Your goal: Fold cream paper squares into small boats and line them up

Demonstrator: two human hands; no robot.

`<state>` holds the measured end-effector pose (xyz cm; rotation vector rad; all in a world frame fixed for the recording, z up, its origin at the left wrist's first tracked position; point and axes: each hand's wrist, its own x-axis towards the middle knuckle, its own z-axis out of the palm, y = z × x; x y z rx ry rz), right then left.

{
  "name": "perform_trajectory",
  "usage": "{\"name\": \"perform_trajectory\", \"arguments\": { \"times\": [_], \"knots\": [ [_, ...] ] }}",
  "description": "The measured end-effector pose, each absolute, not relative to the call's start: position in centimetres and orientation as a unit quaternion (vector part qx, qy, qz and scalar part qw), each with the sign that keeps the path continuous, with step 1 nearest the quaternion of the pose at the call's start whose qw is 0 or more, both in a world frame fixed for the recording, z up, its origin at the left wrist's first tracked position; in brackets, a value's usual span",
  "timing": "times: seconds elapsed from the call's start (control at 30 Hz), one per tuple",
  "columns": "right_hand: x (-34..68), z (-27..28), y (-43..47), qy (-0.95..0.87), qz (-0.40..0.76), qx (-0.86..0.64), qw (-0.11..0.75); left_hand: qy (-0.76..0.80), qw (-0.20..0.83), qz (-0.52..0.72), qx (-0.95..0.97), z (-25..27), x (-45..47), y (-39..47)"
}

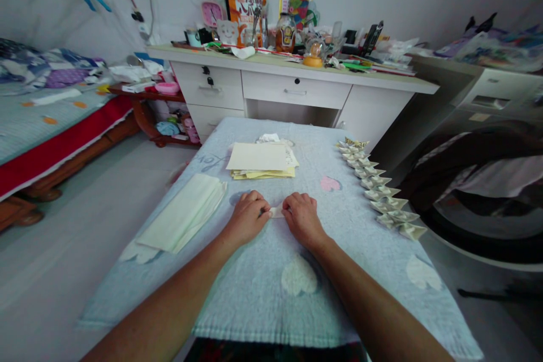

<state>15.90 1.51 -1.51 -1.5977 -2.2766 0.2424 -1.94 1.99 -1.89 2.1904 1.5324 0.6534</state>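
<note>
Between my two hands is a small folded strip of pale paper [277, 212], low over the cloth-covered table. My left hand [251, 214] pinches its left end with fingers curled. At the other end, my right hand [303, 216] grips it the same way; the fingers cover much of the paper. Just beyond my hands lies a stack of cream and yellow paper sheets [258, 157]. To the left rests a pile of long, pale green-white folded sheets [182, 212]. A slanting row of several folded paper boats [379, 189] runs along the table's right side.
A light blue cloth with heart shapes [254, 294] covers the table. Behind stands a white desk [292, 82] crowded with a snack bag [246, 5], a jar [285, 34] and clutter. A bed [55, 124] is at left, a washing machine [487, 107] at right.
</note>
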Motion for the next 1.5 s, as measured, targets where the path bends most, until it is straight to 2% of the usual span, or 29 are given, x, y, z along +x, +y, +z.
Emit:
{"name": "perform_trajectory", "arguments": {
  "times": [1.0,1.2,1.5],
  "knots": [
    [14.9,-1.2,0.6,-0.808,0.027,-0.571,0.147,0.538,0.145,0.207,0.804,-2.0,-1.7,2.5],
    [14.8,-1.0,0.6,-0.810,0.019,-0.572,0.129,0.590,0.130,0.176,0.777,-2.0,-1.8,2.1],
    [14.8,-1.0,0.6,-0.809,0.016,-0.575,0.122,0.608,0.167,0.137,0.764,-1.3,-2.0,2.0]
  ]
}}
